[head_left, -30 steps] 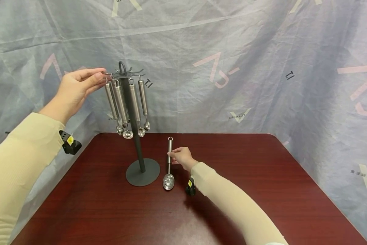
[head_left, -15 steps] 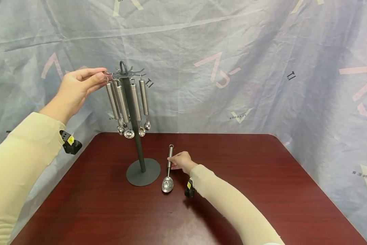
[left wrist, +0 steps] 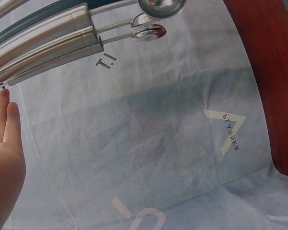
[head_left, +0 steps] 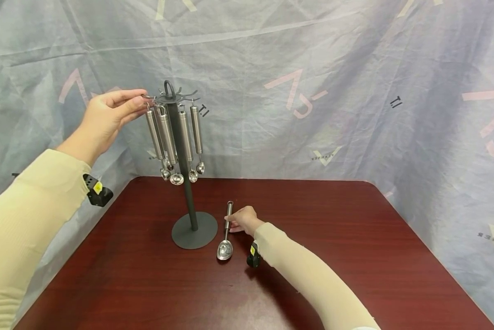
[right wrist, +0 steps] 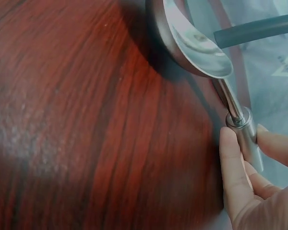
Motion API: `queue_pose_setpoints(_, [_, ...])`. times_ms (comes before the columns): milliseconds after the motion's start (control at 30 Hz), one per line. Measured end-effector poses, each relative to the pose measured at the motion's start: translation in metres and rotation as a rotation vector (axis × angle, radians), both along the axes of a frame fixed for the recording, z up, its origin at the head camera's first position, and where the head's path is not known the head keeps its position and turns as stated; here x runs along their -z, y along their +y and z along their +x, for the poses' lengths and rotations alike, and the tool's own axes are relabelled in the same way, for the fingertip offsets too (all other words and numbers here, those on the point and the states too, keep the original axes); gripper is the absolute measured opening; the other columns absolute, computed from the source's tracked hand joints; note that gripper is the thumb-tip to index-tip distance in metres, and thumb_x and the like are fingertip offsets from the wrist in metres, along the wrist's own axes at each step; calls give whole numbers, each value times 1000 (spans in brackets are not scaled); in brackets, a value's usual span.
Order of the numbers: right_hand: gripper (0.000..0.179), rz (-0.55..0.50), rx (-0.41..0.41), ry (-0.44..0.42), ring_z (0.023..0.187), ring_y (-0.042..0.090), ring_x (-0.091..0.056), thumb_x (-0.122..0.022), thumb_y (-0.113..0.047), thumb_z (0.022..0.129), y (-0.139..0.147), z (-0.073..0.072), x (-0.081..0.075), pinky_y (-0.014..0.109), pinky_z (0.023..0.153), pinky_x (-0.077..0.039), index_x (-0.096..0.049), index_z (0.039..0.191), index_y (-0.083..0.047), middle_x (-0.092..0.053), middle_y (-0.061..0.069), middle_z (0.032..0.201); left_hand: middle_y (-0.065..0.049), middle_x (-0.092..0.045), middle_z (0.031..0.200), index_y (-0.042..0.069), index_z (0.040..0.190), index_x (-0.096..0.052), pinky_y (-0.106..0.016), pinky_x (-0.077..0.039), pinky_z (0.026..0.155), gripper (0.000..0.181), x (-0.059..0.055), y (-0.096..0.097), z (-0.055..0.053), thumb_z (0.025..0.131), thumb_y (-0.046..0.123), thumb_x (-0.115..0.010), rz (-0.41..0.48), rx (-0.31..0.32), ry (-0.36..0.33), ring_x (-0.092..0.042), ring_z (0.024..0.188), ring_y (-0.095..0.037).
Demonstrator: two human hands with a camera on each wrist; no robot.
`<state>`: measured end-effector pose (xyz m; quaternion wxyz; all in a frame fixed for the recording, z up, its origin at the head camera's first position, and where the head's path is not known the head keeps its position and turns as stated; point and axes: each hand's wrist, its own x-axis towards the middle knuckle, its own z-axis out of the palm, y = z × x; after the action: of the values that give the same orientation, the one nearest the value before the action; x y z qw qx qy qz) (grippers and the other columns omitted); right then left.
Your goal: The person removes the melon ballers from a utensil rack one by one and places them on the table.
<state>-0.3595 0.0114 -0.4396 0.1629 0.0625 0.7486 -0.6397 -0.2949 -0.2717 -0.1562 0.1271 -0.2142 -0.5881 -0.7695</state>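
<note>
A dark metal stand (head_left: 194,230) with hooks around its top stands left of the middle of the table. Several steel utensils with small round bowls (head_left: 184,137) hang from it. At the stand's left side, my left hand (head_left: 102,119) pinches the tip of a hook between thumb and fingers. My right hand (head_left: 244,220) pinches a metal spoon (head_left: 224,250) by its thick handle, just right of the stand's base. The spoon has a deep oval bowl and a ring at its handle end. Its bowl (right wrist: 197,43) is close over the table in the right wrist view, toward my body.
The dark red wooden table (head_left: 333,256) has rounded far corners. A grey printed cloth (head_left: 247,68) hangs behind it and along its sides. Black wrist cameras (head_left: 99,195) sit on both sleeves.
My right hand has drawn the spoon slightly toward my body and lowered it toward the table. The left hand stays at the hook, and the whole head view shifts slightly.
</note>
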Motion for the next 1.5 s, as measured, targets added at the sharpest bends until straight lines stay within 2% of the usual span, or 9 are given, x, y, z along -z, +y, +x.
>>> queue_pose_setpoints(333, [22, 22, -6, 9, 59, 16, -59, -75, -3, 83, -1, 2, -1, 38, 67, -60, -64, 98, 9, -59, 8, 70, -9, -73, 99, -3, 109, -71, -23, -55, 85, 22, 2, -1, -4, 87, -4, -67, 8, 11, 11, -72, 91, -16])
queue_pose_setpoints(700, [22, 48, -3, 4, 66, 21, -62, -77, -3, 81, -2, 4, -3, 37, 67, -60, -64, 96, 8, -62, 15, 81, -9, -74, 98, -3, 108, -71, -23, -55, 85, 21, 2, -1, -2, 87, -4, -68, 24, 3, -3, -72, 90, -16])
queue_pose_setpoints(833, [19, 57, -7, 2, 62, 21, -62, -77, -3, 81, -2, 6, -4, 36, 61, -60, -64, 91, 8, -61, 15, 76, -9, -74, 97, -3, 107, -71, -23, -55, 85, 20, 2, 0, -1, 87, -4, -68, 31, -1, -9, -72, 90, -16])
queue_pose_setpoints(1200, [18, 60, -37, 12, 62, 20, -60, -72, -4, 86, -2, 6, -4, 39, 68, -60, -65, 96, 9, -56, 12, 75, -10, -74, 95, -4, 105, -71, -23, -55, 84, 19, 3, 2, -1, 86, -4, -68, 47, -4, 17, -72, 88, -16])
queue_pose_setpoints(1367, [19, 87, -42, 31, 66, 24, -66, -71, -8, 88, -1, 7, -7, 39, 68, -60, -65, 95, 8, -59, 15, 76, -10, -75, 95, -4, 104, -72, -23, -55, 84, 18, 3, 2, -2, 86, -4, -68, 42, -4, 16, -73, 88, -17])
queue_pose_setpoints(1500, [21, 107, -47, 57, 63, 23, -67, -70, -10, 89, 3, 4, -10, 38, 68, -60, -66, 95, 10, -59, 11, 67, -10, -74, 95, -4, 103, -72, -23, -55, 84, 19, 2, 2, -1, 85, -5, -69, 44, -12, 13, -73, 87, -17])
